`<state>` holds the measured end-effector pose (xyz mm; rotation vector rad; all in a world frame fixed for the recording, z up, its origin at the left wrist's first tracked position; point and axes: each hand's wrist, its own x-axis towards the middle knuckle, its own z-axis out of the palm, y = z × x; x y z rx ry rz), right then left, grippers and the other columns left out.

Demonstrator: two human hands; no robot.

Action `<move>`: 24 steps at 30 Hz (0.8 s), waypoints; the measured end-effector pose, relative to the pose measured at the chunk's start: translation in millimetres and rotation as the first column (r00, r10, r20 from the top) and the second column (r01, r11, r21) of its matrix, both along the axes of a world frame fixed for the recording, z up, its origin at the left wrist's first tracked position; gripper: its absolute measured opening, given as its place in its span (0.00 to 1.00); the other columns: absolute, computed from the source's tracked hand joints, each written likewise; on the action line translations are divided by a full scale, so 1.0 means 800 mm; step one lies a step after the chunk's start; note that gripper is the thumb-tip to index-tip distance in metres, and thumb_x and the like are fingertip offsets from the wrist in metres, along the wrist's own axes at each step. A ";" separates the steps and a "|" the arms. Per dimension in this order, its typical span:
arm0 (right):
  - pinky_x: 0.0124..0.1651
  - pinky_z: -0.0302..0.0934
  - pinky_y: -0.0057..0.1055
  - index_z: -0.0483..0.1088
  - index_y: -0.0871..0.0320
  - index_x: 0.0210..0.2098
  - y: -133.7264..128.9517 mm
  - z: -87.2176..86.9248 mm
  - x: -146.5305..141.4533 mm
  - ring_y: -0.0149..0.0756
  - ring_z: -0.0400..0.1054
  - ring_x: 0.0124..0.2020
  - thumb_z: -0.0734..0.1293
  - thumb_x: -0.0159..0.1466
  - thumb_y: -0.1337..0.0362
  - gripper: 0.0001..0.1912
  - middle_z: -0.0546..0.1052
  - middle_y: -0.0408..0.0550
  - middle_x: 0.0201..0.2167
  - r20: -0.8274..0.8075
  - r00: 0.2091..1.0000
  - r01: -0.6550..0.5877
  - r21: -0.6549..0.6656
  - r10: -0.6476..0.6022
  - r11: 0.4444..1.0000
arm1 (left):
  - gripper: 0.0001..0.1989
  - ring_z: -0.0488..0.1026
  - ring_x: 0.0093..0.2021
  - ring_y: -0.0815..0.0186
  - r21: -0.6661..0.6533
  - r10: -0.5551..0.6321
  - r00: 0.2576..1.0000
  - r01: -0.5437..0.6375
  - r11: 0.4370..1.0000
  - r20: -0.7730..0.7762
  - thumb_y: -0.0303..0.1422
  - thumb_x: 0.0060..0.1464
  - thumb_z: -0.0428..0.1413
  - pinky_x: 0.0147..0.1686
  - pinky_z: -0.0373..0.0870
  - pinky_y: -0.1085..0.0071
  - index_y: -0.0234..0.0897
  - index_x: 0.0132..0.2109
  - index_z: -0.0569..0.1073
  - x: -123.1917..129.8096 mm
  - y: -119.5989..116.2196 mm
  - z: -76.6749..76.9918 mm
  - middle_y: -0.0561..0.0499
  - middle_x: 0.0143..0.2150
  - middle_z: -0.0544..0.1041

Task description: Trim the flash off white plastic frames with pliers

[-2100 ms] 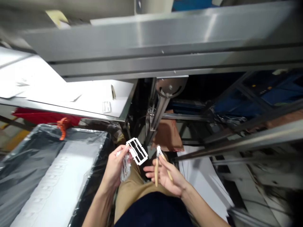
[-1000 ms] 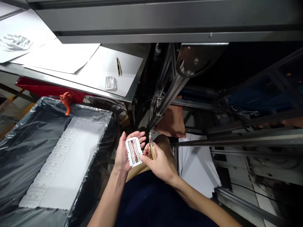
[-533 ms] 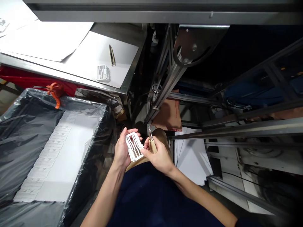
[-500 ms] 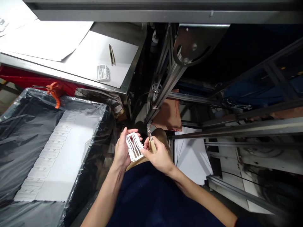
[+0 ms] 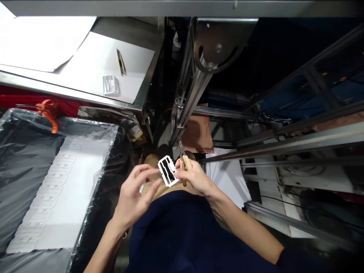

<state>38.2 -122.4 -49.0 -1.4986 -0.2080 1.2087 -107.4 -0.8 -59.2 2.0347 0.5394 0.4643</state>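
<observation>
A white slotted plastic part (image 5: 165,172) is held at its right side by my right hand (image 5: 195,175), between thumb and fingers. The same hand also holds pliers with tan handles (image 5: 187,163), their metal jaws pointing up and away from me. My left hand (image 5: 135,191) is just left of the white part, fingers spread and slightly blurred. A small shiny thing shows near its fingers, too blurred to make out, and I see nothing gripped in that hand.
A bin lined with clear plastic (image 5: 104,197) at left holds rows of white parts (image 5: 42,201). An orange clamp (image 5: 49,110) sits on its rim. The metal table (image 5: 125,28) carries paper, a cutter (image 5: 121,62) and stacked parts (image 5: 110,85). Metal frame bars (image 5: 196,93) stand ahead and right.
My left hand has let go of the white part and moved left, fingers opening. The part is now in my right hand with the pliers. The view has shifted slightly.
</observation>
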 end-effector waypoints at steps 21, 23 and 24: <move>0.29 0.55 0.24 0.60 0.58 0.32 -0.040 -0.004 -0.017 0.26 0.57 0.25 0.65 0.56 0.63 0.08 0.63 0.38 0.25 0.310 0.884 -0.355 -0.038 0.349 0.934 | 0.12 0.66 0.25 0.68 -0.732 -0.195 0.945 -0.063 0.679 -0.262 0.41 0.54 0.53 0.29 0.62 0.74 0.36 0.35 0.71 -0.015 -0.013 0.015 0.53 0.22 0.70; 0.29 0.54 0.24 0.60 0.58 0.32 -0.040 -0.004 -0.019 0.26 0.56 0.25 0.65 0.56 0.64 0.08 0.63 0.38 0.25 0.332 0.866 -0.376 -0.061 0.374 0.925 | 0.12 0.66 0.25 0.68 -0.721 -0.261 0.931 -0.003 0.693 -0.255 0.41 0.53 0.54 0.28 0.62 0.74 0.36 0.33 0.71 -0.014 -0.006 0.015 0.53 0.23 0.70; 0.28 0.54 0.24 0.60 0.58 0.31 -0.040 -0.003 -0.019 0.26 0.56 0.25 0.65 0.56 0.64 0.07 0.63 0.38 0.25 0.347 0.855 -0.384 -0.076 0.385 0.920 | 0.11 0.66 0.25 0.67 -0.710 -0.286 0.925 0.026 0.703 -0.250 0.41 0.53 0.55 0.28 0.62 0.74 0.36 0.33 0.71 -0.013 -0.002 0.015 0.52 0.23 0.70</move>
